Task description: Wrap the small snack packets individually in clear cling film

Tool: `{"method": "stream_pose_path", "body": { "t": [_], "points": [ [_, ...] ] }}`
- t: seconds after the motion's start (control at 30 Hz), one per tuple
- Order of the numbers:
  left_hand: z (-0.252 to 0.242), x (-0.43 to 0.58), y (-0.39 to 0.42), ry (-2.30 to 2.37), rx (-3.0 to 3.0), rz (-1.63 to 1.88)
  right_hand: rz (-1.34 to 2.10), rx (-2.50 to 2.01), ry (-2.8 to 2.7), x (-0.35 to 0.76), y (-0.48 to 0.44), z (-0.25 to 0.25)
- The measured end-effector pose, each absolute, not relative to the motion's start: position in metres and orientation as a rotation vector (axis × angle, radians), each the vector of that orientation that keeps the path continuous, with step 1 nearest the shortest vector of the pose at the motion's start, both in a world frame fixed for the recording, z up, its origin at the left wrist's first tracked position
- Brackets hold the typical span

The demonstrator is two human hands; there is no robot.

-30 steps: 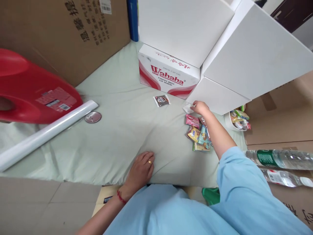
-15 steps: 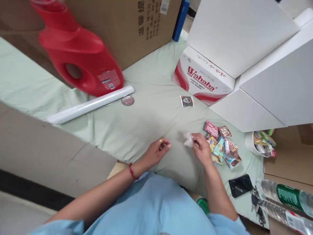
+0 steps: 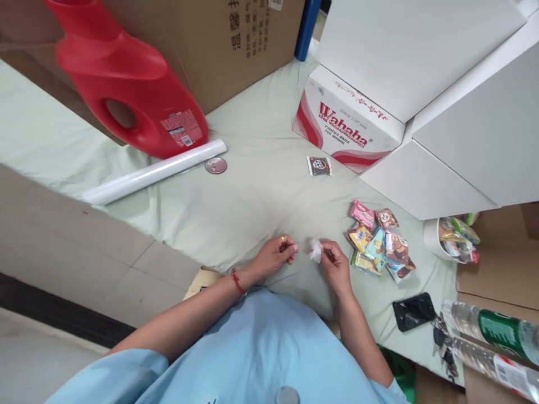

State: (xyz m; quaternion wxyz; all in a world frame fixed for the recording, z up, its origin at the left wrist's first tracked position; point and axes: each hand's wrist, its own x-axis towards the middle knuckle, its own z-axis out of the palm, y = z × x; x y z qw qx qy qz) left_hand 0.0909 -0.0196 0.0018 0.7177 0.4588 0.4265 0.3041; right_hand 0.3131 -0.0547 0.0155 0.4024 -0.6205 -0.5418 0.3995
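Observation:
My right hand (image 3: 332, 264) is closed on a small clear plastic wrapper (image 3: 315, 251), held just above the pale green sheet (image 3: 236, 207). My left hand (image 3: 275, 255), with a ring and a red wrist string, sits a little to the left of it with fingers curled and pinched together; what it holds, if anything, I cannot make out. A pile of several small snack packets (image 3: 377, 241) lies just right of my right hand. One dark snack packet (image 3: 319, 166) lies apart, further back near a Wahaha box (image 3: 345, 132).
A red jug (image 3: 126, 95), a white roll (image 3: 155, 172) and a round metal lid (image 3: 216, 165) lie at the left. White boxes (image 3: 442, 101) and a brown carton (image 3: 236, 45) stand behind. A cup of snacks (image 3: 450, 241), a phone (image 3: 414, 311), keys and water bottles (image 3: 492, 331) are at the right.
My right hand took the clear wrapper from near the white box and brought it back toward my body. My left hand lifted off the sheet and came close to the right one.

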Motion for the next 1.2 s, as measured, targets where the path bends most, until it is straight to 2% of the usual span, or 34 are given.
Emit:
{"method": "stream_pose_path", "body": {
  "t": [0.2,0.4,0.6,0.83,1.0,1.1,1.2],
  "points": [
    [0.005,0.092,-0.025,0.957,1.131,0.721,0.953,-1.518,-1.533,0.28,-0.051,0.012],
    [-0.001,0.085,-0.022,1.005,1.164,0.758,0.882,-1.641,-1.367,0.272,-0.058,0.019],
    [-0.003,0.087,-0.026,0.977,1.277,0.811,1.056,-1.605,-1.434,0.268,-0.061,0.024],
    [-0.005,0.063,-0.019,1.015,1.069,0.814,1.221,-1.542,-0.926,0.286,-0.048,0.019],
    [0.004,0.041,-0.003,1.163,1.32,0.928,1.253,-1.547,-0.945,0.303,-0.056,0.019],
    [0.011,0.041,0.002,1.37,1.326,1.043,1.198,-1.556,-1.024,0.297,-0.064,0.017],
    [0.019,0.049,-0.001,1.51,1.17,1.042,1.005,-1.553,-1.096,0.285,-0.07,0.017]
  ]
}}
